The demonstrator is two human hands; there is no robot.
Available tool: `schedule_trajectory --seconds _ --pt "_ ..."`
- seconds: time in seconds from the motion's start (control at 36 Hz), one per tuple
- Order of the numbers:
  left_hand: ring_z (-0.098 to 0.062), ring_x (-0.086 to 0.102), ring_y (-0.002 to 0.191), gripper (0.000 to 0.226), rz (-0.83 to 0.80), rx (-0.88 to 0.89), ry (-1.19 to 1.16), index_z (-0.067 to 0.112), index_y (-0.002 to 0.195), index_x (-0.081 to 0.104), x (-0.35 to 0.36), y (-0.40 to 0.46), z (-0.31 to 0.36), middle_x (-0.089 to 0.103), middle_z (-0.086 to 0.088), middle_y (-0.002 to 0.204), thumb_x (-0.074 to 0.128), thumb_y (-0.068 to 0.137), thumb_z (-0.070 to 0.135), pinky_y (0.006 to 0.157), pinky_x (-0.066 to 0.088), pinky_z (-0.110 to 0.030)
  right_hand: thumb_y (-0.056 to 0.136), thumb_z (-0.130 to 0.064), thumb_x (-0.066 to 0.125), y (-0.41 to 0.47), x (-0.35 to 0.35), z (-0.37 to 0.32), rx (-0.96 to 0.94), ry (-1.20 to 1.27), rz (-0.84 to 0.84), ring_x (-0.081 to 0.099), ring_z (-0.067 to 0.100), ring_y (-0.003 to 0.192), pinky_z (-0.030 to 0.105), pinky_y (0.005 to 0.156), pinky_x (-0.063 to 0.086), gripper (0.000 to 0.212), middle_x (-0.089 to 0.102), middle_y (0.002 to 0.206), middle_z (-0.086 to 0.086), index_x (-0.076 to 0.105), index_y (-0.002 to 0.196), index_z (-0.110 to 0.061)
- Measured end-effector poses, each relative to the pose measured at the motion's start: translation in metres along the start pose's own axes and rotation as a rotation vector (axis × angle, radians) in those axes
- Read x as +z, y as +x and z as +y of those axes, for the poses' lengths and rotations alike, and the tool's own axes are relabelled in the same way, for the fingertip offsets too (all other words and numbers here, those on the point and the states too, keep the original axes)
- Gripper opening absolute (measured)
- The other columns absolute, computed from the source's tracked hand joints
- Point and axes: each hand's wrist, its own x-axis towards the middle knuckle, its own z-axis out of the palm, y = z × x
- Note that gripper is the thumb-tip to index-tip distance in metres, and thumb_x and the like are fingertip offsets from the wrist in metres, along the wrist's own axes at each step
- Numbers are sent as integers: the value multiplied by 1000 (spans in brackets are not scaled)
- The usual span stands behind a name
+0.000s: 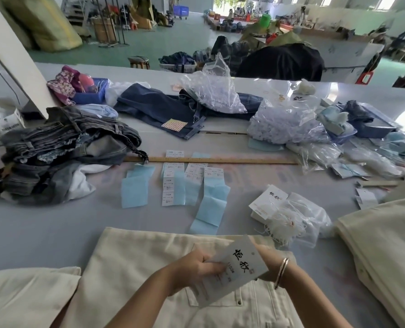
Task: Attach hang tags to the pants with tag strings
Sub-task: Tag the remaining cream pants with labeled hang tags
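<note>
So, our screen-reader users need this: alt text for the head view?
Two hands hold a white hang tag over cream pants on a grey table; left hand pinches it, right hand mostly hidden. Sticker strips, jeans pile beyond.

Open grey table [43, 223] left of the label strips [173, 185], passable. Blocked far left by heaped jeans [62, 150]. Wooden ruler [220, 160] across mid-table. Tag stack and string bundle [284, 221] near right; bagged fasteners [284, 124] behind; cream pants pile [386, 245] closing the right edge.
</note>
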Motion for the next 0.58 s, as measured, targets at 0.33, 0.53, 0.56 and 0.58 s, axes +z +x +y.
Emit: schedule_trajectory --seconds 0.33,0.53,0.56,0.58 --pt "-9 44 43 33 376 89 -115 14 71 63 5 -5 -5 53 0 57 62 83 45 41 36 -19 88 -5 62 -16 7 15 -308 186 237 33 2 42 13 42 28 21 42 46 -9 74 74 -16" --pt "-9 40 39 44 460 170 -6 27 50 62 7 -5 -13 45 9 43 70 70 65 39 32 -20 89 -4 62 -21 14 6 -449 14 231 42 2 43 15 47 34 16 53 47 -5 73 82 -14" --pt "-10 39 38 45 480 172 10 28 49 62 7 -6 -13 44 9 42 70 68 68 39 31 -20 89 -4 62 -21 15 6 -458 -4 229 42 2 43 16 47 36 15 54 49 -5 74 83 -12" --pt "-10 39 38 47 503 170 30 27 50 62 6 -6 -14 44 8 42 66 64 72 40 31 -20 89 -3 62 -21 15 7 -463 -18 226 42 3 44 17 47 37 14 55 50 -5 74 84 -8"
